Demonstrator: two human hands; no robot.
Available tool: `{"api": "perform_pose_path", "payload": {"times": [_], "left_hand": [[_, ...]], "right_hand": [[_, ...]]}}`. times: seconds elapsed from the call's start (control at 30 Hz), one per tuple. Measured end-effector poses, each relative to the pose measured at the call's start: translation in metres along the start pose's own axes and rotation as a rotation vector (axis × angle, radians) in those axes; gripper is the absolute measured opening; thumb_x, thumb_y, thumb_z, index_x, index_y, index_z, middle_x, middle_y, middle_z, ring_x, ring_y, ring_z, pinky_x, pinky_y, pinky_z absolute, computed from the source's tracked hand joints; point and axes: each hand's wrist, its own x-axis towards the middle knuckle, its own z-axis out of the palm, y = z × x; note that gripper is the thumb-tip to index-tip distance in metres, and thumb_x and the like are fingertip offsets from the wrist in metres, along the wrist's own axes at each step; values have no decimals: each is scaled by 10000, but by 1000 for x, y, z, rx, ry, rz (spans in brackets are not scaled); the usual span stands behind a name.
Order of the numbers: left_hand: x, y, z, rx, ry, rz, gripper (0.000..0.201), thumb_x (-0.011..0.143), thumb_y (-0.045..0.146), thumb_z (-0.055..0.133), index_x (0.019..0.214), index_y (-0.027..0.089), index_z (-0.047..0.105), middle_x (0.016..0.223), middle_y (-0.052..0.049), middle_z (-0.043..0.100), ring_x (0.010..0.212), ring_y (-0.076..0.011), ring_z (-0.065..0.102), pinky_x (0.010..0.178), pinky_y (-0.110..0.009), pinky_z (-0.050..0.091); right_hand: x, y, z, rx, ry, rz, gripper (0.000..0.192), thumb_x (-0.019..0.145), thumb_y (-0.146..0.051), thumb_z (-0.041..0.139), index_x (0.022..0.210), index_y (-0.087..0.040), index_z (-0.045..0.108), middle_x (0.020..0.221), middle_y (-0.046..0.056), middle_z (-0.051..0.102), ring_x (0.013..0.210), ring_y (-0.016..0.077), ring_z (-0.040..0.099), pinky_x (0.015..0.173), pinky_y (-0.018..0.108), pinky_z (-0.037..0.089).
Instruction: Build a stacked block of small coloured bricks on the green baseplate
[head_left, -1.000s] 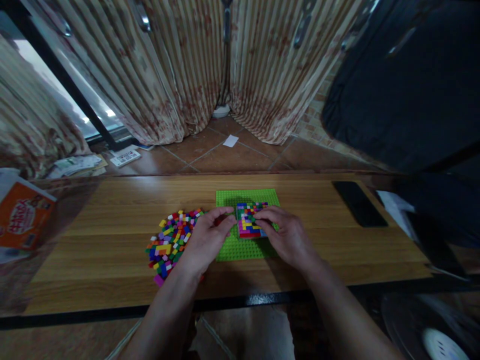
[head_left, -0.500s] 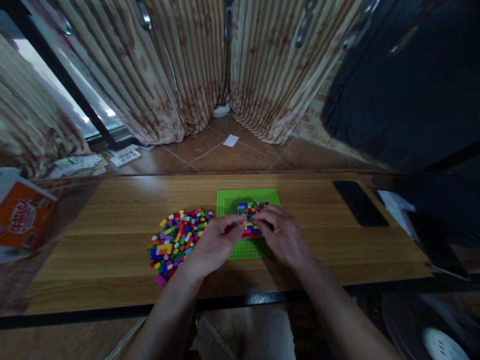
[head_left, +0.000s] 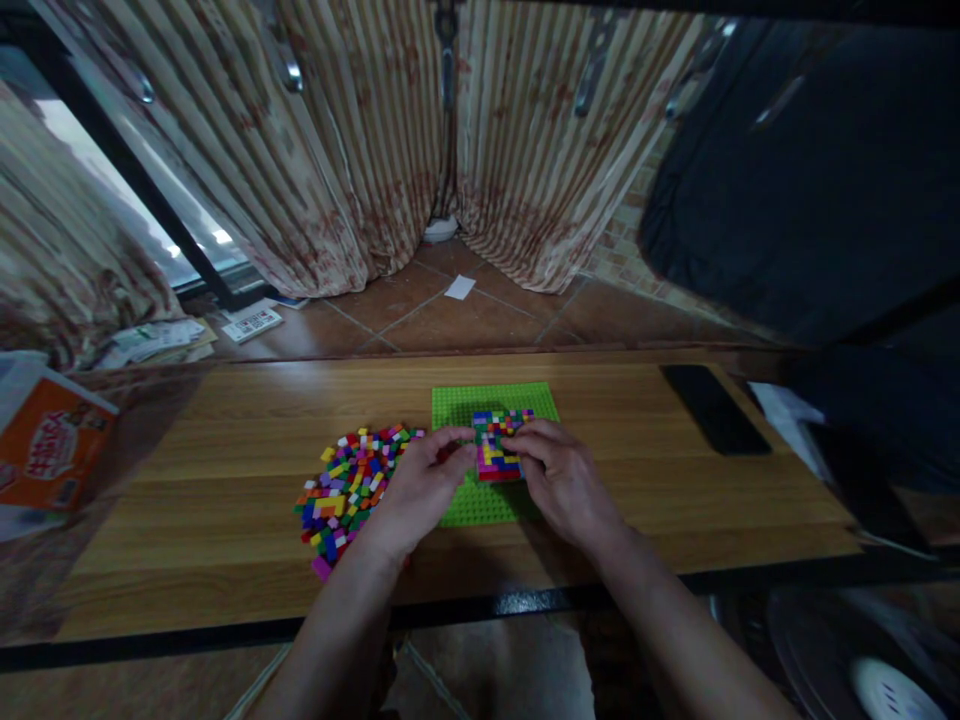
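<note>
A green studded baseplate [head_left: 496, 400] lies flat on the wooden table [head_left: 225, 470]. On it stands a block of many-coloured small bricks [head_left: 496, 445]. My left hand [head_left: 416, 490] rests at the block's left side, fingertips pinched against its left edge; whether a brick is between them is hidden. My right hand [head_left: 562, 480] covers the block's right part, fingers curled on its top and right edge. A heap of loose coloured bricks [head_left: 349, 485] lies just left of my left hand.
A black phone [head_left: 714, 407] lies at the table's right. An orange printed box [head_left: 45, 450] stands at the far left. Beyond the table are a tiled floor [head_left: 420, 320], striped curtains [head_left: 360, 150] and a dark bag [head_left: 810, 170]. A fan [head_left: 870, 660] is at lower right.
Both hands have closed in a little on the brick block, the left fingertips sliding right to its edge. The view has tilted slightly.
</note>
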Motion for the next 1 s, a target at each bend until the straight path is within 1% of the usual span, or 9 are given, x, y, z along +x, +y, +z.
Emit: {"api": "perform_pose_path", "payload": {"times": [0.13,0.23,0.3,0.4,0.5,0.63,0.73,0.87,1.0], "left_hand": [[-1,1,-4,-216,86,-46,322,718,247,690,1013,120,695,734,-5,647,684,-114,575,662,-235,443],[-2,0,-6,-364,53,-49,334,669,141,683,1003,119,697,891,-47,701,826,-134,642,833,-269,484],[-3,1,-5,-400,19,-48,361,652,102,691,1013,118,699,945,-61,713,862,-139,658,889,-286,486],[-3,2,-3,-421,-20,-55,317,690,122,696,1006,108,694,969,-80,721,873,-155,678,864,-294,511],[-3,3,-3,-419,-52,-66,272,748,161,674,1013,100,682,937,-85,726,837,-159,691,804,-290,532],[-4,4,-4,-379,-82,-83,328,764,208,693,1076,111,660,890,-66,728,713,-134,680,708,-271,534],[-5,5,-4,-353,-120,-73,372,773,264,702,1112,118,658,841,-49,725,686,-126,661,677,-260,530],[-6,6,-4,-306,-176,-46,406,763,319,723,1123,137,680,856,-47,724,723,-141,658,682,-263,528],[-6,2,-2,-324,-193,-63,448,764,341,721,1161,140,669,835,-51,720,721,-153,659,705,-287,536]], "right_hand": [[-1,2,1,54,36,47,322,881,-71,477,917,-229,754,901,44,698,895,184,667,830,349,551],[0,1,1,104,70,73,299,894,-102,490,931,-247,749,915,38,713,903,181,677,823,347,552],[1,-1,0,121,97,97,271,909,-130,502,971,-247,738,937,43,722,908,181,682,826,349,552],[2,-5,0,129,148,128,240,915,-146,518,987,-247,724,958,45,726,908,175,685,840,347,550],[3,-10,2,126,165,84,218,920,-160,529,981,-257,715,957,38,722,920,172,682,860,347,549],[3,-17,5,110,107,10,189,924,-210,556,1038,-264,696,1023,50,705,1002,191,660,952,399,518],[3,-21,6,82,53,-26,206,911,-240,593,1098,-250,677,1106,75,681,1067,213,633,1008,444,477],[4,-22,5,90,13,-47,224,893,-241,621,1111,-269,667,1120,63,677,1069,226,619,1017,479,452],[6,-23,5,154,1,-13,167,902,-218,609,1047,-261,680,1105,60,677,1057,214,618,990,458,461]]}}
